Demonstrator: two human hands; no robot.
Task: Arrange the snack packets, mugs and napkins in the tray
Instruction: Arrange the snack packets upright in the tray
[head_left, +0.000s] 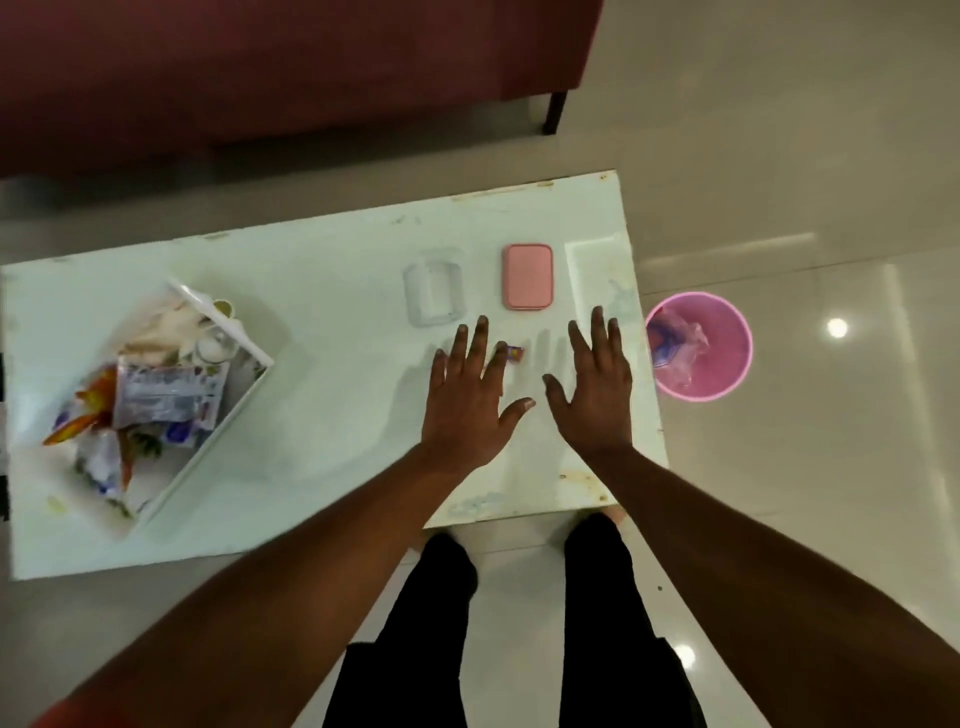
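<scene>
Both hands are open and hold nothing: the left hand and the right hand lie side by side, palms down, fingers spread and straight, over a white surface. They are close to each other but apart. Whether they touch the surface cannot be told.

A small red and purple wrapper lies on the surface, partly hidden under the fingertips of the left hand.

The tray is white and rectangular and sits at an angle on the same surface, well to the left of both hands. Inside it are crumpled snack packets in silver, blue and orange at its near end, and white mugs and pale napkins at its far end.

To the right of the tray and beyond the hands is a clear container, and further right again a flat pink box.

Furthest from the tray, off the right edge of the surface, a pink bin stands on a pale tiled floor with crumpled plastic inside. Beyond the surface is a dark red sofa.
</scene>
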